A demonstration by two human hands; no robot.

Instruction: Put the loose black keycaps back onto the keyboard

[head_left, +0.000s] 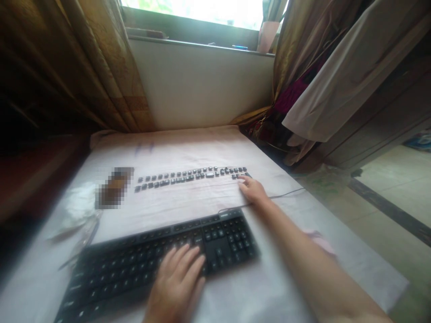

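A black keyboard [217, 249] lies at a slant on the cloth-covered table, with some keys gone from its right part. My left hand [178, 278] rests on it, fingers stretched out over the keys left of the gap. Beyond the keyboard, loose black keycaps [183, 179] are laid out in two long rows. At the right end of the nearer row, my right hand [252, 188] has its thumb and forefinger closed around a keycap [238, 176]; the fingertips are small and slightly blurred. The keyboard's cable [286, 194] passes under my right wrist.
A blurred-out brown item [114, 188] and a crumpled white plastic bag [76, 206] lie at the table's left. Curtains [107, 67] hang beside the window, and clothes [323, 89] hang at the right. The table's right edge drops to a tiled floor [377, 202].
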